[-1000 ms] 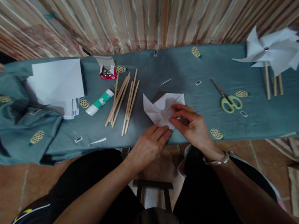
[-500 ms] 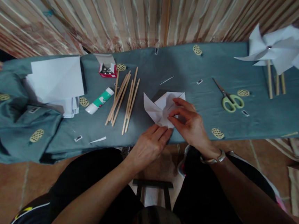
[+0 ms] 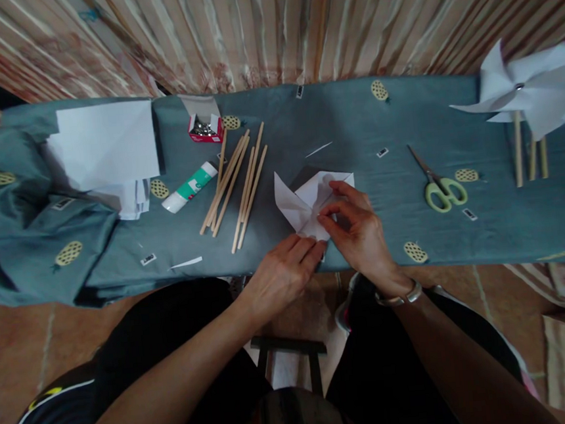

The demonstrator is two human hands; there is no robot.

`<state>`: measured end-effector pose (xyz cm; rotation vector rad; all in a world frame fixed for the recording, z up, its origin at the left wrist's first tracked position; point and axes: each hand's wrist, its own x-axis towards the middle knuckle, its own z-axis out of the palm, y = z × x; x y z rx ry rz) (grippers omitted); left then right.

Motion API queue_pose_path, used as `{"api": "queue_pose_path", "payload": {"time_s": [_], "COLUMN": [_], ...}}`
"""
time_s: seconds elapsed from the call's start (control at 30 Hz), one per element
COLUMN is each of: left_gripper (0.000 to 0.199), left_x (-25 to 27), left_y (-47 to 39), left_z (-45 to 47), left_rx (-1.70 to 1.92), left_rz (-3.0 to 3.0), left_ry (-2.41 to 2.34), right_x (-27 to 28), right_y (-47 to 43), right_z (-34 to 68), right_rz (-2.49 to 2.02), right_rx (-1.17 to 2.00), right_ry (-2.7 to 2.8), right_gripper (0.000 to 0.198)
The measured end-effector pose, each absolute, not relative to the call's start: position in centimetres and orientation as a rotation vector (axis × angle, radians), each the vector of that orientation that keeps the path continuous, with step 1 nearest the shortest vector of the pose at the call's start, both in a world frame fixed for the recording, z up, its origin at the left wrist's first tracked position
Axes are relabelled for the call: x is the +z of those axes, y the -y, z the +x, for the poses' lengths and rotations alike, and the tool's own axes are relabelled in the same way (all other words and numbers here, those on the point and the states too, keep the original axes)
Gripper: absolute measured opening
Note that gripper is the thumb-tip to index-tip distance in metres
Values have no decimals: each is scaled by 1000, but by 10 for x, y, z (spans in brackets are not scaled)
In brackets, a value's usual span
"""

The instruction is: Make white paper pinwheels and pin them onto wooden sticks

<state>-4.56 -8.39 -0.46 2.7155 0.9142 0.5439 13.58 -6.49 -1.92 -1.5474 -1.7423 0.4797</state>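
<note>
A partly folded white paper pinwheel (image 3: 306, 204) lies on the cloth near the table's front edge, one pointed blade standing up at its left. My left hand (image 3: 282, 271) holds the near edge of the paper down with its fingertips close together. Over the paper's right side, my right hand (image 3: 356, 228) pinches a bit of the paper near the centre between thumb and forefinger. The other fingers of that hand curl above the right blade. Part of the sheet is hidden beneath both hands.
Several wooden sticks (image 3: 243, 186), a glue stick (image 3: 190, 188) and a red box of metal pins (image 3: 206, 127) lie to the left, before stacked white paper (image 3: 108, 145). Green-handled scissors (image 3: 444, 192) are on the right, with finished pinwheels (image 3: 529, 88) beyond. Paper scraps (image 3: 186, 263) dot the cloth.
The view has shifted slightly, so objects on the right sit a little farther right. Both hands keep nearly the same grip on the paper.
</note>
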Motion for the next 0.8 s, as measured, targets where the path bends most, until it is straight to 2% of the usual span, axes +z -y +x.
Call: {"api": "queue_pose_path", "payload": {"time_s": [0.8], "left_gripper": [23], "left_x": [-3], "left_y": [83], "left_z": [-45], "left_rx": [474], "left_rz": [2722], "left_ry": [-947], "right_x": [-21], "right_y": [65], "right_z": [131], "right_rz": [-1590], "right_rx": [472], "right_ry": [1713], "right_gripper": [6]}}
